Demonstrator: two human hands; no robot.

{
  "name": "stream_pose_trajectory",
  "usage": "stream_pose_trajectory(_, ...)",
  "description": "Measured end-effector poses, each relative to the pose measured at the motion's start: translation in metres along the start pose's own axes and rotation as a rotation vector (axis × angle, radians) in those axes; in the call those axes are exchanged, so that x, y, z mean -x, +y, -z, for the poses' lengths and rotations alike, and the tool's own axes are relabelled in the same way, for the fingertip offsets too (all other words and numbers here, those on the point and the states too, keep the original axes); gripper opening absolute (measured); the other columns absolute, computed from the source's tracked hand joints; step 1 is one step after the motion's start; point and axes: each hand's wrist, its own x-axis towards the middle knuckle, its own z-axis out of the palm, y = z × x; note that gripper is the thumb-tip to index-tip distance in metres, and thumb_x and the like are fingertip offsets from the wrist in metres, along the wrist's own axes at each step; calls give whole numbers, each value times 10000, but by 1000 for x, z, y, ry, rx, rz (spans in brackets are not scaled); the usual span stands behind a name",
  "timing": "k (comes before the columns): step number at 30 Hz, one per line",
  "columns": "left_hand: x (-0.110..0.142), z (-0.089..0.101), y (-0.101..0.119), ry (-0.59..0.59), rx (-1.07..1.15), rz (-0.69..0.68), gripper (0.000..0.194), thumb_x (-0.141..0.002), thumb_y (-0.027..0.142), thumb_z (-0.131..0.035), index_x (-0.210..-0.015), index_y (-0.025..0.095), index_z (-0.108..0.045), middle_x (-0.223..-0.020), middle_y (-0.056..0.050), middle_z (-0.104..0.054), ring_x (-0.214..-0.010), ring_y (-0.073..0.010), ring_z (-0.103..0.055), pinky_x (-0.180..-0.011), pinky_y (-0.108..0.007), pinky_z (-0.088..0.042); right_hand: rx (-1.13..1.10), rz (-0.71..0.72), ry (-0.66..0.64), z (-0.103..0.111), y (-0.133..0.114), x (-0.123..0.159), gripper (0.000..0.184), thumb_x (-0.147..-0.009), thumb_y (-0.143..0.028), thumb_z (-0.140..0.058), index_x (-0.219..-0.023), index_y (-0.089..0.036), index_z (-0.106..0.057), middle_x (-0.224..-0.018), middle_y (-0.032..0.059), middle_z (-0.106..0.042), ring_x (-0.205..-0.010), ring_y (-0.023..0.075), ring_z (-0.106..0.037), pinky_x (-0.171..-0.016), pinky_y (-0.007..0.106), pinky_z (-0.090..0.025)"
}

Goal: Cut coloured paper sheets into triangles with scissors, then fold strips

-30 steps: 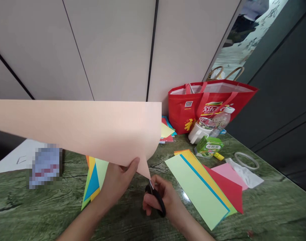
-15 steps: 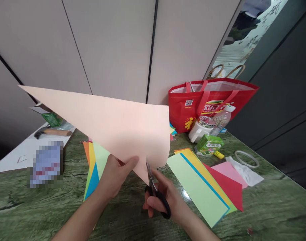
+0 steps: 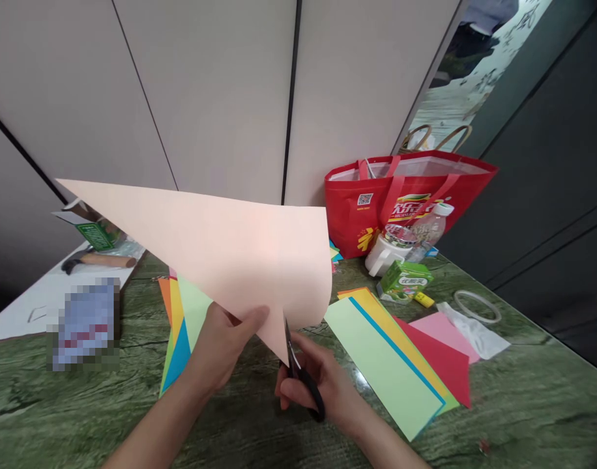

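A large sheet of pale pink paper [image 3: 220, 247] is held up over the table, its right side curling round. My left hand [image 3: 225, 345] pinches its lower edge, thumb on the near face and fingers hidden behind. My right hand [image 3: 322, 378] grips black-handled scissors [image 3: 313, 394], with a thumb and fingers in the loops. The blades point up and sit at a slit in the sheet's lower part, just right of my left thumb. The blade tips are partly hidden by the paper.
Coloured paper strips [image 3: 381, 365] lie to the right, red paper [image 3: 440, 358] beside them. More coloured sheets [image 3: 176, 352] are behind my left hand. A red bag [image 3: 347, 208], white mug [image 3: 389, 254], bottle [image 3: 430, 225] and green box [image 3: 403, 280] stand behind. A hammer [image 3: 103, 259] lies left.
The scissors' handles have come closer together as the blades close on the paper. The sheet's left tip has shifted slightly right and down. The whole view has moved a little.
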Motion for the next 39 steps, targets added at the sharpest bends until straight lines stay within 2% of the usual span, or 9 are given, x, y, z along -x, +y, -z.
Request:
stream_pose_trajectory(5,2,-3,-13,7,-59,-8,170,-676,240,-669,-819,150,-651,-773,-23,-700,-740,-168,-604,-676,-260,-480,-10,37,56,-2,-1,-2,414,-686,-376,-722,-985,-159,-534,-622,-18,-583,-512,98,-529,-503,223,-416)
stream_pose_trajectory(11,6,-8,-21,-55,-80,28,172,-698,255,-649,-835,153,-630,-726,-18,-679,-721,-172,-598,-654,-261,-481,-12,7,181,-3,-6,-2,383,-622,-346,-774,-880,-177,-547,-647,-34,-579,-540,87,-511,-551,216,-459)
stream_pose_trajectory(23,10,-10,-25,-46,-171,-2,146,-716,266,-616,-826,171,-596,-741,-11,-666,-703,-172,-589,-627,-261,-480,13,77,212,-3,-3,-3,307,-667,-305,-736,-884,-157,-577,-596,-50,-540,-515,76,-476,-512,192,-447)
stream_pose_trajectory(34,11,-10,-21,-64,-119,8,156,-723,251,-627,-857,178,-590,-782,-7,-664,-740,-160,-586,-658,-249,-476,-3,89,225,-5,-2,-3,289,-636,-309,-752,-790,-162,-556,-547,-51,-552,-461,72,-467,-431,176,-436)
stream_pose_trajectory(39,11,-10,-20,-74,-123,21,168,-719,257,-626,-855,162,-602,-776,-23,-665,-746,-175,-594,-658,-263,-481,-26,48,257,-6,-1,-3,330,-595,-324,-773,-763,-162,-541,-527,-55,-550,-430,67,-468,-413,179,-432)
